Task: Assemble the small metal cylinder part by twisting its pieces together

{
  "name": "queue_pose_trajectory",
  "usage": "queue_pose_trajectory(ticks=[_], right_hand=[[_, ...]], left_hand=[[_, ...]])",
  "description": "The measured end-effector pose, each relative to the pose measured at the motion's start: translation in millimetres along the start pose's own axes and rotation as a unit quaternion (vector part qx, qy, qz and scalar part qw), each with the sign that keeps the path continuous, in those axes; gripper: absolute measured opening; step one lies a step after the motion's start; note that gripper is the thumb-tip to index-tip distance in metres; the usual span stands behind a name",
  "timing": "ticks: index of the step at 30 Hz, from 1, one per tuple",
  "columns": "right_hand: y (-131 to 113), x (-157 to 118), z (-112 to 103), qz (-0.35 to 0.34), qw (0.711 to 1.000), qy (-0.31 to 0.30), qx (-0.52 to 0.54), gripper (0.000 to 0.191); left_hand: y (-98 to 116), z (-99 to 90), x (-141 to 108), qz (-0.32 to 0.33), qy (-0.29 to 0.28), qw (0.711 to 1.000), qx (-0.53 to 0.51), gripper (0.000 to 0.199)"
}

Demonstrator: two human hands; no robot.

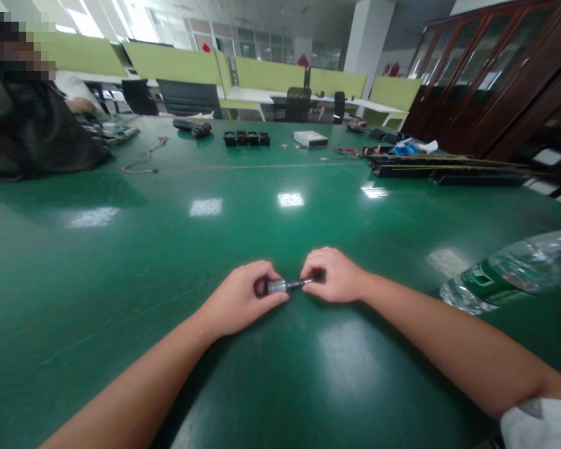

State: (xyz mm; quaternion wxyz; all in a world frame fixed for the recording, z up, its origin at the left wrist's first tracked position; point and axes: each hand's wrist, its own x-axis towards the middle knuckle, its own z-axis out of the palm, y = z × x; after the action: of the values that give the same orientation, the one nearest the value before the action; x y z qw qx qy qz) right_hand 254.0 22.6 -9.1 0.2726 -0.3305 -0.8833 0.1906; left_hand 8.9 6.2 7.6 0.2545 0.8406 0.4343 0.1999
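Here, with our left hand (243, 296) pinching the slim tool (277, 286) by its thicker end and our right hand (334, 274) its thin one, low over the green table (243, 231), we'd best hold both ends in line.

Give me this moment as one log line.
left hand: holding part, thick end | right hand: at thin end | bottle: on table, right side

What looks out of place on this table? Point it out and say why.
The clear bottle, right of the right hand, looks slanted. Its far end is cut off and the wide view may tilt things there, so I cannot tell whether it has tipped. No spill shows; nothing else stands out.
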Motion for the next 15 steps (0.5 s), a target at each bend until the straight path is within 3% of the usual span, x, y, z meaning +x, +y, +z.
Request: queue_pose_trajectory(ticks=[15], right_hand=[[4.9,-0.4,-5.5,-0.001,1.000,-0.016,-0.010,0.006]], left_hand=[[-0.8,0.4,-0.4,-0.002,0.002,1.000,-0.002,0.023]])
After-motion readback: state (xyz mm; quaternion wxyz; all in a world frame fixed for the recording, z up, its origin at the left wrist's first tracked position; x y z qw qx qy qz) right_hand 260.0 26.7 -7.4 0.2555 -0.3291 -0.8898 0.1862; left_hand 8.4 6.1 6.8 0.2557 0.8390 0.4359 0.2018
